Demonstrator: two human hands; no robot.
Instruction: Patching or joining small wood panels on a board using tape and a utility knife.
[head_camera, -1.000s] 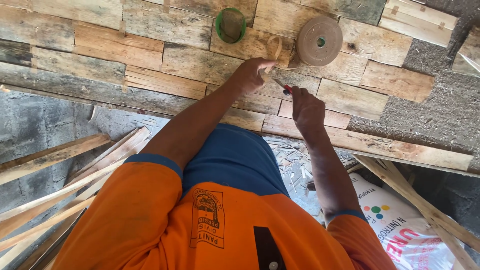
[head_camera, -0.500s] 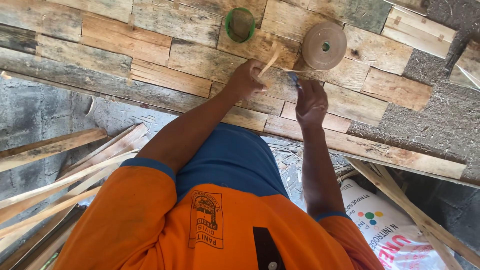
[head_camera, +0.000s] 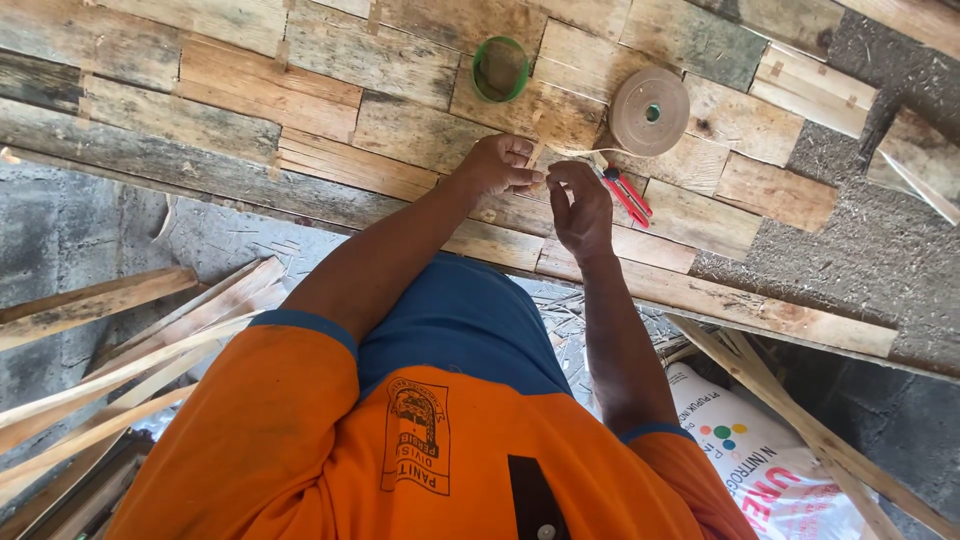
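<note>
- Orange shirt (head_camera: 400, 450) fills the bottom of the frame, with blue shorts (head_camera: 460, 320) just above it at centre.
- Pale wood slats (head_camera: 130, 360) fan out at lower left, and a white printed sack (head_camera: 770, 460) lies at lower right under a thin stick (head_camera: 800, 425).
- Both forearms reach up the middle of the frame to a bench (head_camera: 250, 110) of mismatched weathered planks.
- Left hand (head_camera: 500, 165) sits just above centre, fingers pinched shut on a thin pale strip (head_camera: 540, 152).
- Right hand (head_camera: 580, 205) is right beside it, fingertips meeting the left hand's at that same strip, so the two hands are together and both nip it.
- Red-handled cutter (head_camera: 627, 195) lies on the planks just right of the right hand, not held.
- Tan roll (head_camera: 649, 110) stands on edge above and right of the hands; the strip seems to run toward it, though I cannot make out the join.
- Green ring (head_camera: 500, 70) rests on the planks at top centre, above the left hand.
- Grey rough wall (head_camera: 870, 230) shows at the right edge beyond the boards.
</note>
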